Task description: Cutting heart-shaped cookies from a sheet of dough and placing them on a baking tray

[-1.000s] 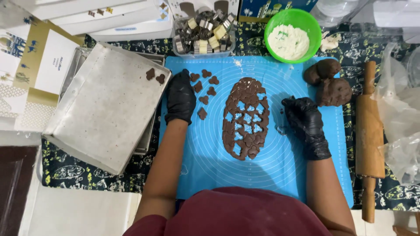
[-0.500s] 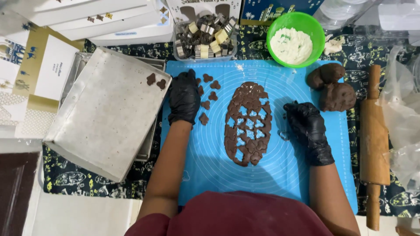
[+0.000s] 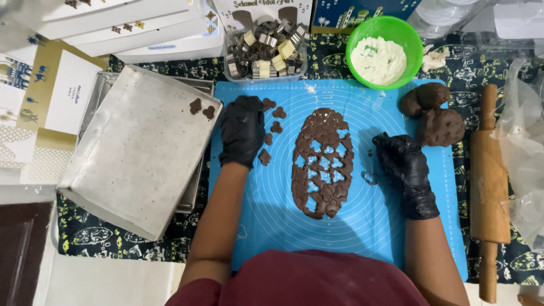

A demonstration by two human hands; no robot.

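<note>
You're lifting cut dough shapes (image 3: pixel 265 157) off the blue mat (image 3: pixel 362 238) – left hand (image 3: pixel 242 129) resting flat near its top-left corner, right hand (image 3: pixel 403 164) loosely curled, grasping nothing – next needs a gentle pinch.

Between the left hand (image 3: pixel 242 131) and the right hand (image 3: pixel 406 164) the rolled dough sheet (image 3: pixel 322 163) fills the mat (image 3: pixel 362 232), small cut-outs (image 3: pixel 271 122) crowd just right of the left hand, and below both hands the mat lies open.
</note>
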